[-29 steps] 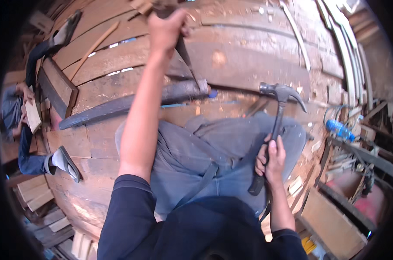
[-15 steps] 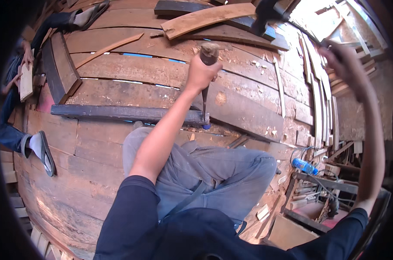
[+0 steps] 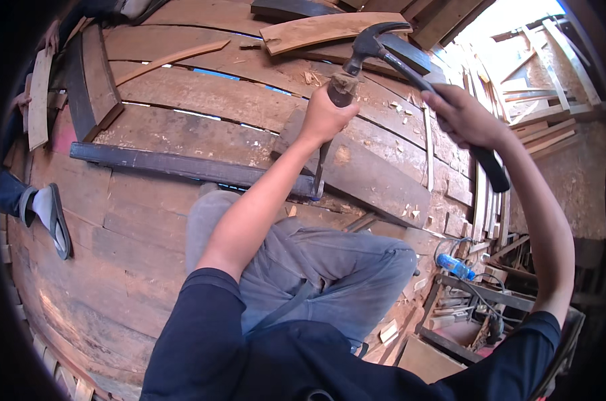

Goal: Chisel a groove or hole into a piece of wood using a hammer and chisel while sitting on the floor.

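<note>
My left hand [image 3: 326, 117] is wrapped around the handle of a chisel [image 3: 343, 83], whose wooden top is frayed. The blade points down at the right end of a dark, narrow timber [image 3: 189, 172] lying across the boards before my knees. In my right hand [image 3: 468, 117] is a claw hammer [image 3: 368, 45], gripped midway along its black shaft. The hammer's striking face is at the chisel's top, touching it or very close. My left hand hides part of the chisel, and the tip's exact contact with the wood is hard to see.
A wide plank [image 3: 383, 174] lies beyond the timber, with wood chips around it. Curved boards [image 3: 329, 32] are stacked ahead. At right are a blue bottle [image 3: 456, 267], cables and a wooden frame [image 3: 490, 292]. At left, another person's hands hold a pale board [image 3: 41, 100].
The hammer has come down from its raised place at the upper right to the chisel's top. My left hand and the chisel have shifted slightly right in view; the chisel leans more.
</note>
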A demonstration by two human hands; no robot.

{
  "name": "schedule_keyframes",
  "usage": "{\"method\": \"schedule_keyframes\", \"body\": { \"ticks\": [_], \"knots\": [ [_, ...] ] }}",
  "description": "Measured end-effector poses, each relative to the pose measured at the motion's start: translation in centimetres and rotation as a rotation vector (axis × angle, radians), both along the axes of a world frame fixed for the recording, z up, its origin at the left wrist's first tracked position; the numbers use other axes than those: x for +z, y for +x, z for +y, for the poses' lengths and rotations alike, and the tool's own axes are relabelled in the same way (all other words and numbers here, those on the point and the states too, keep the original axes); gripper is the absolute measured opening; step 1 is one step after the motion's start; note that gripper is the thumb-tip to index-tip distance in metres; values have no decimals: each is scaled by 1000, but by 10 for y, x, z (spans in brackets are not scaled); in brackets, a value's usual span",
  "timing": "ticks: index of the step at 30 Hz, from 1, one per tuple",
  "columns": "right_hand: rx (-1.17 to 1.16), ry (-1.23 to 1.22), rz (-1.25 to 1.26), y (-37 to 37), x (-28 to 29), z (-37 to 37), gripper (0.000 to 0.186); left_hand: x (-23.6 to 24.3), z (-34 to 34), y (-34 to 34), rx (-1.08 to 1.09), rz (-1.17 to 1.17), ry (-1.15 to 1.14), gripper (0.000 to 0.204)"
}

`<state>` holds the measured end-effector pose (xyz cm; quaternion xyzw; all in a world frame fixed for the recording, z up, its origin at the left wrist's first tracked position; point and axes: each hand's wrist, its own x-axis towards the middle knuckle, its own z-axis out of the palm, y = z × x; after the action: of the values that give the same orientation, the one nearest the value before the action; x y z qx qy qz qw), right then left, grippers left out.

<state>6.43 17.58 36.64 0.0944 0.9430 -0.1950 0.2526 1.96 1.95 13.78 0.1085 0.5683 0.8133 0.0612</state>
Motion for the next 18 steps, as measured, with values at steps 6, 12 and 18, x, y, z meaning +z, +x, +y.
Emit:
{"method": "schedule_keyframes", "body": {
  "ticks": [6, 12, 18],
  "knots": [
    [124, 104, 542, -27, 76, 47, 43, 6, 9, -2, 22, 23, 43, 16],
    [57, -203, 779, -33, 56, 23, 43, -3, 13, -5, 18, 42, -39, 19],
    [155, 383, 106, -30, 65, -21, 35, -2, 6, 1, 55, 119, -41, 20]
  ]
}}
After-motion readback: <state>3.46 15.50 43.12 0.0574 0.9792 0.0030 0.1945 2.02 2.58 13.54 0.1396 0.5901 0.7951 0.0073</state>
